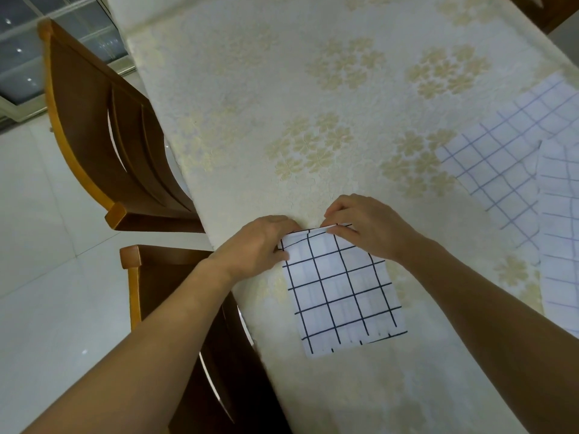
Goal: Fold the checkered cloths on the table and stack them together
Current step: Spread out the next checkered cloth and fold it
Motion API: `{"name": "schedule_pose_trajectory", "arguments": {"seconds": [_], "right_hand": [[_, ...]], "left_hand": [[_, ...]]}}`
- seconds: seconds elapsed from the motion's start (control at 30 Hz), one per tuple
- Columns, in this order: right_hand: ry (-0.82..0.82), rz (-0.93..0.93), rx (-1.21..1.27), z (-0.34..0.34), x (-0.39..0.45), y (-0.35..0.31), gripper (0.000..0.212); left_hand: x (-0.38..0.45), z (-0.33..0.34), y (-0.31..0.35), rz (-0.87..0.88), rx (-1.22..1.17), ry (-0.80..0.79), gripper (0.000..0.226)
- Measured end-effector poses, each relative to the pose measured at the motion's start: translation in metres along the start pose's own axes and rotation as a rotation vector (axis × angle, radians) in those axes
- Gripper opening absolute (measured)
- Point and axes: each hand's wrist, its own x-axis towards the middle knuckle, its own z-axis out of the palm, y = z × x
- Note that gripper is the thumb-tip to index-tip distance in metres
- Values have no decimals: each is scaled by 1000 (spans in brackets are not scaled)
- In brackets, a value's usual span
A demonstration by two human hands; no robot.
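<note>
A white cloth with a bold black grid lies folded into a narrow rectangle near the table's left edge. My left hand pinches its far left corner, and my right hand pinches its far right corner, both at the folded far edge. To the right, a paler cloth with thin blue-grey grid lines lies spread flat. A third checkered cloth overlaps it at the right frame edge and is partly cut off.
The table carries a cream floral tablecloth. Two brown wooden chairs stand along its left side, one further off and one close by. White floor tiles lie beyond them. A glass door shows at the upper left.
</note>
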Motion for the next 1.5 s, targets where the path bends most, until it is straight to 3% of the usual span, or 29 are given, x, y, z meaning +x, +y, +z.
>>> {"name": "schedule_pose_trajectory", "arguments": {"seconds": [0.07,0.2,0.43,0.57,0.8,1.1,1.2,1.37,1.5], "right_hand": [[-23,-15,-28,-1,1,-1,24],[-30,-44,-113,-2,4,-5,20],[50,-148,-289,-5,1,-22,27],[17,-88,-324,-1,-7,-23,38],[144,-65,-349,0,-40,-37,55],[170,-63,-392,22,-110,-53,71],[157,-50,-394,34,-126,-50,74],[150,-48,-407,52,-147,-46,53],[121,-13,-385,65,-159,-47,58]], "left_hand": [[3,1,2,11,22,37,34],[13,2,11,-30,127,118,45],[24,1,30,-60,224,50,53],[12,6,40,-134,277,-16,57],[-20,0,84,-151,356,44,67],[-67,45,112,-47,354,139,77],[-73,61,118,-27,303,138,70],[-83,89,113,-19,323,112,52],[-90,105,109,-9,334,80,48]]}}
